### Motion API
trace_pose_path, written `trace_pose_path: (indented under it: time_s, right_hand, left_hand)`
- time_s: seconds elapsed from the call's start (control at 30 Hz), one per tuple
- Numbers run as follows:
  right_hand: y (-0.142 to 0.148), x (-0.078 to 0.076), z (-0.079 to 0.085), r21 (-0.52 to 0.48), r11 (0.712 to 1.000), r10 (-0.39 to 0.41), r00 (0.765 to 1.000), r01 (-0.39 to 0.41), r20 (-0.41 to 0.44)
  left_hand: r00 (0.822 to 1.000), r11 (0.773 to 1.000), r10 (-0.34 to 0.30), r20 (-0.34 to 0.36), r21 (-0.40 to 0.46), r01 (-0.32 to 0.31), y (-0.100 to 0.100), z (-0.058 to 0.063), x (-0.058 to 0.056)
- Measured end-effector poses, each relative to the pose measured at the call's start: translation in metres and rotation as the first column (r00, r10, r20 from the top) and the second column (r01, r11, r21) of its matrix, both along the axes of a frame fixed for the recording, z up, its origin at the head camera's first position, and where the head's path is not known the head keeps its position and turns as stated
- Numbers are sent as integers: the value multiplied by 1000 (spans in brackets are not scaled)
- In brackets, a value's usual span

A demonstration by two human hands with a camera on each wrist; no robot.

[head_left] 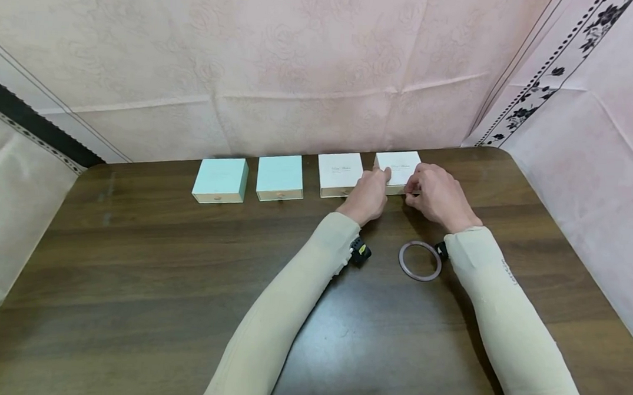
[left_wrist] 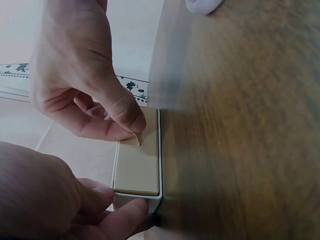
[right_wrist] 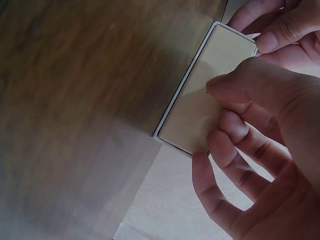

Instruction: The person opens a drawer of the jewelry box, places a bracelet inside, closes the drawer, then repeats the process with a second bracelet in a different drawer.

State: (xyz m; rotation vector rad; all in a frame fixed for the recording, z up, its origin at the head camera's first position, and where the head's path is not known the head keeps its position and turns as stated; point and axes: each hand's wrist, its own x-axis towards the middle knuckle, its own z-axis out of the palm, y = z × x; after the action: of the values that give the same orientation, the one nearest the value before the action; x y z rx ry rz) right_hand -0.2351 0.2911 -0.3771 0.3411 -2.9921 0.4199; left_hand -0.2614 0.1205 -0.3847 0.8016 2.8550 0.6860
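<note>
At the right end of a row of boxes, both hands are on a white drawer box [head_left: 394, 162] with small print on its lid. The left hand [head_left: 371, 194] grips the box's near left side, its thumb and fingers at the edge in the left wrist view. With thumb and fingertips, the right hand [head_left: 440, 194] pinches a small pull tab [left_wrist: 138, 139] on the beige drawer front [left_wrist: 136, 172]. That front sits inside the white sleeve's rim. In the right wrist view the right thumb and fingers cover the tab.
Another white box [head_left: 340, 168] stands just left of the hands, then two mint-green boxes [head_left: 279, 171] [head_left: 219, 175] farther left. A greyish ring [head_left: 421, 278] lies near the right wrist. Patterned cloth [head_left: 301, 61] hangs behind the brown table [head_left: 159, 285].
</note>
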Motion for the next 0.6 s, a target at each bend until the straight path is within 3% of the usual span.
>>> trace_pose_path:
  time_s: [0.6]
  right_hand:
    - [1,0,-2,16,1000,11,1000,-11,-19]
  left_hand:
    - [1000,1000,-7,10,-14,7,-1,1,-1]
